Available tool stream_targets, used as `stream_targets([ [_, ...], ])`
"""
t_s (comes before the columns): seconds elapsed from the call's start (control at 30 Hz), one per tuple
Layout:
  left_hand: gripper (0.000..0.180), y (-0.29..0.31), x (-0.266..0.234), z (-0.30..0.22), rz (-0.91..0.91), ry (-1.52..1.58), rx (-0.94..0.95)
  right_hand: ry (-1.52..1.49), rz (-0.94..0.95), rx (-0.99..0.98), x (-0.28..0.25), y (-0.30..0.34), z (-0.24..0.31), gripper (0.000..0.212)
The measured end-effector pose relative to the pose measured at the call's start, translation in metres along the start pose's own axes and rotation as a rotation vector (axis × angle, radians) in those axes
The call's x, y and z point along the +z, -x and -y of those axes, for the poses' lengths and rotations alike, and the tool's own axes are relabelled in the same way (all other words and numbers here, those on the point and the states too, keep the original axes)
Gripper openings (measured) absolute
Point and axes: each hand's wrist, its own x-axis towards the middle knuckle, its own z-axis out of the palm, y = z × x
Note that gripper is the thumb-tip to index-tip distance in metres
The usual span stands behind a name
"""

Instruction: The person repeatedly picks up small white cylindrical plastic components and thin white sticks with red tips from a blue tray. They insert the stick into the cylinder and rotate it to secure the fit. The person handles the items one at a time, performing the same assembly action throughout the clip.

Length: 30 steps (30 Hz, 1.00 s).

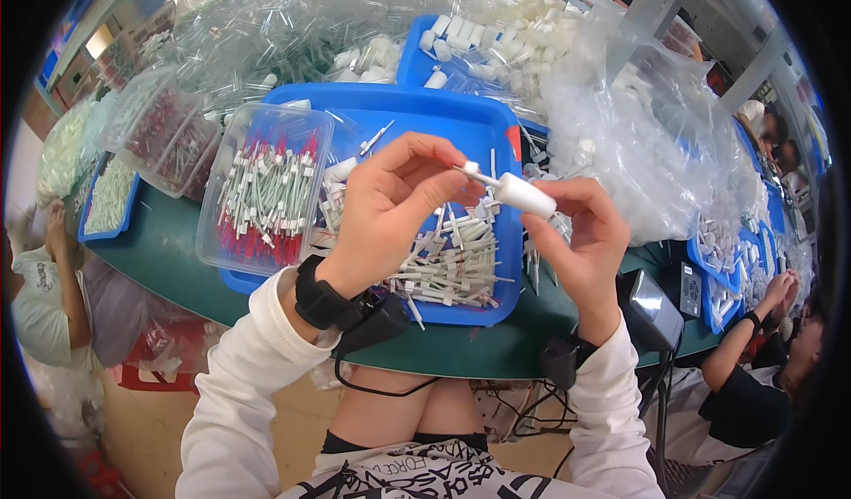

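Between my two hands, over a blue tray (pixel 399 100), is a smooth white cylindrical cap (pixel 527 197) with a thin applicator stem (pixel 484 177) at its left end. My right hand (pixel 587 237) pinches the cap between thumb and fingers. The fingers of my left hand (pixel 381 202) close on the stem near its small white collar; its far end is hidden by them. Many loose white stems (pixel 456 268) lie in the tray below. A clear plastic box (pixel 211 233), filled with stems with white collars and red ends, stands against the tray's left side.
Behind the tray rise a heap of clear plastic tubes (pixel 292 34) and a second blue tray (pixel 415 60) with white caps. A clear plastic bag (pixel 620 136) bulges at the right, above a dark box-shaped device (pixel 651 308). Other people sit at both sides of the green table (pixel 461 353).
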Motion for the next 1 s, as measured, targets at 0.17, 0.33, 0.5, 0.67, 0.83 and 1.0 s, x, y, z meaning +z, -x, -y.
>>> stream_targets([
  [0.17, 0.011, -0.003, -0.003, 0.0, -0.165, 0.105, 0.054, 0.027, -0.087, 0.016, -0.008, -0.001, -0.009, 0.024],
  [0.33, 0.012, -0.008, -0.011, 0.006, -0.361, -0.146, 0.192, 0.016, -0.274, 0.08, -0.008, -0.007, -0.018, 0.019],
  [0.5, 0.022, -0.006, -0.018, 0.011, -0.435, -0.576, 0.172, 0.074, -0.227, 0.112, -0.001, -0.009, -0.02, 0.019],
  [0.67, 0.032, -0.004, -0.005, 0.013, -0.268, -1.169, 0.328, 0.397, -0.182, -0.017, -0.004, -0.011, -0.02, 0.02],
  [0.83, 0.027, 0.0, -0.006, 0.027, 0.17, -1.252, 0.134, 0.938, 0.118, -0.284, 0.006, -0.01, -0.024, 0.022],
  [1.0, 0.027, 0.001, -0.006, 0.026, 0.139, -1.222, 0.006, 1.06, 0.305, -0.332, 0.021, 0.0, -0.025, 0.018],
])
